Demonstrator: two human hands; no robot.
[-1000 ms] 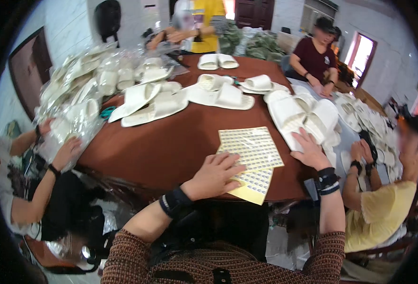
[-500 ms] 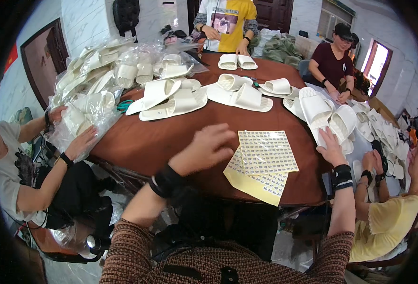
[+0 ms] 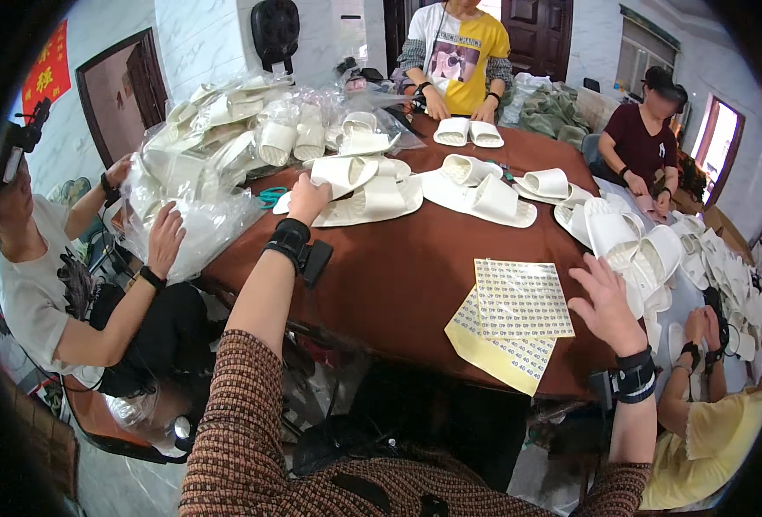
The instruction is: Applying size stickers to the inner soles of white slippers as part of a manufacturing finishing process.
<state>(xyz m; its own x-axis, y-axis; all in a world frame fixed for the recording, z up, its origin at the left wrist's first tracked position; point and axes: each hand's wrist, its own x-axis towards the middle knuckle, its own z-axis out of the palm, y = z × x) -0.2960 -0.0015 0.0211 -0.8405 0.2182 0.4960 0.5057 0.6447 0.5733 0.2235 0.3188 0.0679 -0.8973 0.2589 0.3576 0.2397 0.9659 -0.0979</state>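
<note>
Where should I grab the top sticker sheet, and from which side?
Probably pinch its near right corner, coming from the right: the top sticker sheet lies flat, that corner juts past the lower sheet, and your right hand is close by.

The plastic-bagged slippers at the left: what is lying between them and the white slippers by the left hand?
Turquoise-handled scissors lie between the bagged slippers and the white slippers by the left hand; the head view shows this.
</note>
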